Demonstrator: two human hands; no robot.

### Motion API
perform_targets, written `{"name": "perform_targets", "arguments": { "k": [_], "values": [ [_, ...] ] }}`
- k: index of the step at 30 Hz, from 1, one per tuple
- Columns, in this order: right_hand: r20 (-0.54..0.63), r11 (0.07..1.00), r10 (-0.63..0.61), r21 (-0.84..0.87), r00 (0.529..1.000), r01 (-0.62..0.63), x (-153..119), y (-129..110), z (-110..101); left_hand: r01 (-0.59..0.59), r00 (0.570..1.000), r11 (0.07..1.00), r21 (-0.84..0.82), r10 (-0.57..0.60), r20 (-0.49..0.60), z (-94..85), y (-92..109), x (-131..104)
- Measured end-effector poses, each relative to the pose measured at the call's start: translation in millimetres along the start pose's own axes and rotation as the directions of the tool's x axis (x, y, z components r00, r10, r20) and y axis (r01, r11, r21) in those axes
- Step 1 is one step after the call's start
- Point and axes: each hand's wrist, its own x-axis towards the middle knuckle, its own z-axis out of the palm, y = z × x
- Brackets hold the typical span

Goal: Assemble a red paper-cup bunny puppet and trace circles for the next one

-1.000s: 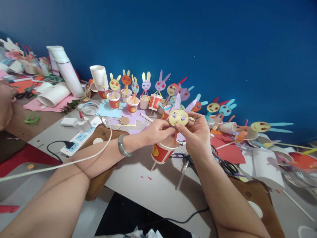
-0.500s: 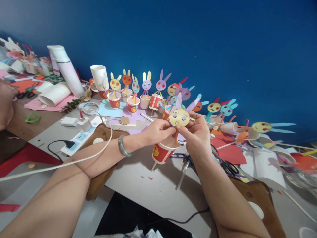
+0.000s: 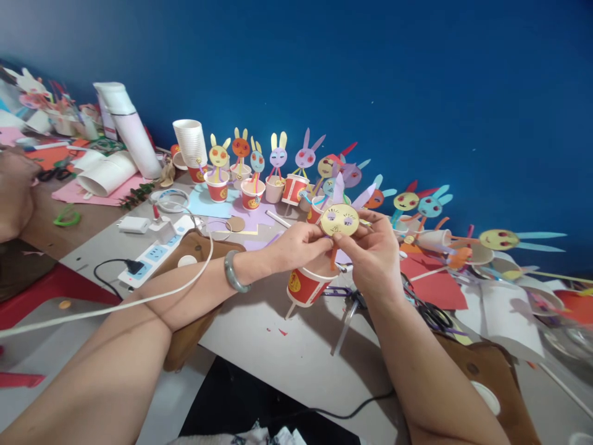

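A round yellow paper rabbit face [image 3: 340, 220] with purple ears and drawn lashes is held upright over a red and white paper cup [image 3: 306, 288]. My left hand [image 3: 299, 248], a jade bangle on its wrist, pinches the face's lower left edge. My right hand [image 3: 374, 256] grips its lower right edge, the thumb just below the drawn mouth. An orange strip [image 3: 333, 254] hangs under the face toward the cup. From the cup's underside a pale stick [image 3: 290, 310] points down. Behind stand several finished rabbit cups, one with a purple face [image 3: 305, 157].
A power strip [image 3: 155, 253] with a white cable lies left, near a white flask [image 3: 134, 139] and stacked paper cups [image 3: 191, 143]. Black scissors [image 3: 435, 316] and a glue gun [image 3: 356, 301] are on the right. Another person's hand [image 3: 16, 191] shows at the far left.
The whole view has shifted slightly, so things appear a little farther right. Both hands keep their hold on the yellow face.
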Motion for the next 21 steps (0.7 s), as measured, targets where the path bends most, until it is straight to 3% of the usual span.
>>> {"name": "perform_targets", "arguments": {
  "k": [21],
  "values": [
    [0.011,1.000,0.002,0.006,1.000,-0.002,-0.7,-3.6,1.9,-0.016,1.000,0.999,0.034,0.016,-0.013,-0.3,-1.0,-0.2]
  ]
}}
